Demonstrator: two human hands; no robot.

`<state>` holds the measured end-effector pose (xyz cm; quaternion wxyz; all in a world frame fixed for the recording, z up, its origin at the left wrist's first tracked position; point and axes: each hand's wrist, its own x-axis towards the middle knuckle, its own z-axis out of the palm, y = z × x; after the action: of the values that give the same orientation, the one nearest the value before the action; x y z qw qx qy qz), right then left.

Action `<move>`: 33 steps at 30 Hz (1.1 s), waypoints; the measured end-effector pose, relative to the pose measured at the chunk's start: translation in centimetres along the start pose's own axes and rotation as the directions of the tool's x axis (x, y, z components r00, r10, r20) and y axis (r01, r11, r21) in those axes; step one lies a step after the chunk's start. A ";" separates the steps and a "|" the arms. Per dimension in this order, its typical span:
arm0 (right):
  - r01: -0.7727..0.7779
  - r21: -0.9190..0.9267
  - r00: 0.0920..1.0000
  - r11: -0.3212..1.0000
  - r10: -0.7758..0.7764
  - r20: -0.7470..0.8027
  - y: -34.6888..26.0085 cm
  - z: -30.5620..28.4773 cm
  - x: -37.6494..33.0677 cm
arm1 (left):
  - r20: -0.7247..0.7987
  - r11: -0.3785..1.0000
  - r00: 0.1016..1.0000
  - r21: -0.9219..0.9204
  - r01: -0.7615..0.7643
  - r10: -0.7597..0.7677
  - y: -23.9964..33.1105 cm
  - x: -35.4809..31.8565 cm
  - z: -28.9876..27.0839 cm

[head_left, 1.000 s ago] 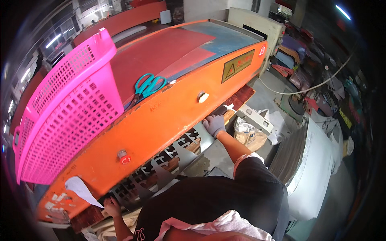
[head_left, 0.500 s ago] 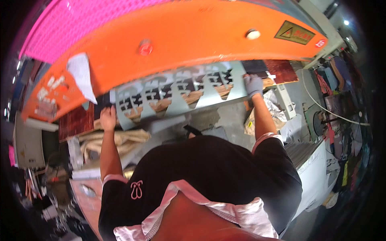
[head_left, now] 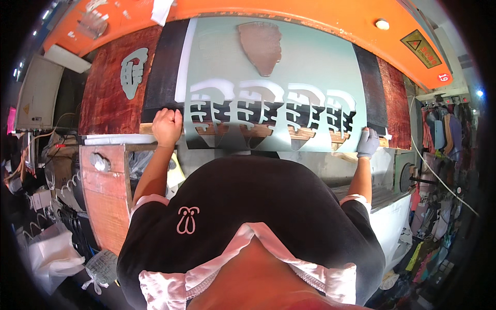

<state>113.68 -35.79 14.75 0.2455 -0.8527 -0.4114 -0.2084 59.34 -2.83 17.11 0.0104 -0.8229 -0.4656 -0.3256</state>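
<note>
Overhead, orange machine hood (head_left: 320,13), warning sticker (head_left: 419,47).

The pale green sheet (head_left: 289,67) is evenly and brightly lit from above, without glare. Around it, the picture is darkened toward a black fisheye rim, where straight edges are bent and the cluttered sides are blurred
</note>
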 end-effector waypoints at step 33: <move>-0.163 0.589 0.912 0.792 -0.107 0.397 -33.5 7.6 12.4 | 0.280 0.902 0.860 -0.191 -0.386 0.427 9.8 7.7 7.6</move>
<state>95.06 -5.71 23.91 0.4186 -0.7577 -0.4854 0.1227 73.70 -0.11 18.12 -0.0481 -0.9427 -0.2549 -0.2096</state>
